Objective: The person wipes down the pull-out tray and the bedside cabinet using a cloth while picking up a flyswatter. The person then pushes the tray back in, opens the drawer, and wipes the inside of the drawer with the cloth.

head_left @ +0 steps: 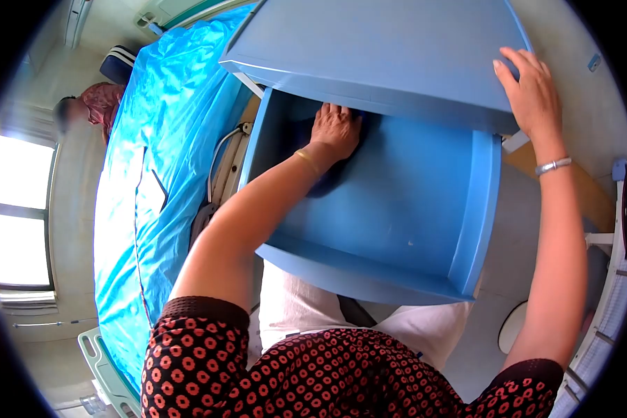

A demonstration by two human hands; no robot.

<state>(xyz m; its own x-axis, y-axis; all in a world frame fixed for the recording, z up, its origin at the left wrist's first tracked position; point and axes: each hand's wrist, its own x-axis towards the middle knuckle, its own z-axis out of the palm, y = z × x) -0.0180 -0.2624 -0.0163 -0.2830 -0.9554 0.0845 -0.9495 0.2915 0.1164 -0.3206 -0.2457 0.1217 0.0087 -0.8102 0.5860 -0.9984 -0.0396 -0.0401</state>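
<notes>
A blue drawer (397, 202) stands pulled out in front of me, its inside showing. My left hand (336, 131) reaches into its back left part, fingers pressed down over a dark cloth (322, 187). Most of the cloth lies under the hand and in the shade of the cabinet top (383, 49). At the right edge of that blue-grey top rests my right hand (534, 94), thumb and fingers apart, with nothing in it.
Left of the cabinet is a bed under a shiny blue cover (167, 153), with a green end board (108, 369). Another person (101, 108) is beyond the bed, near a window (17, 209). A white-framed rail (609, 299) stands at the right.
</notes>
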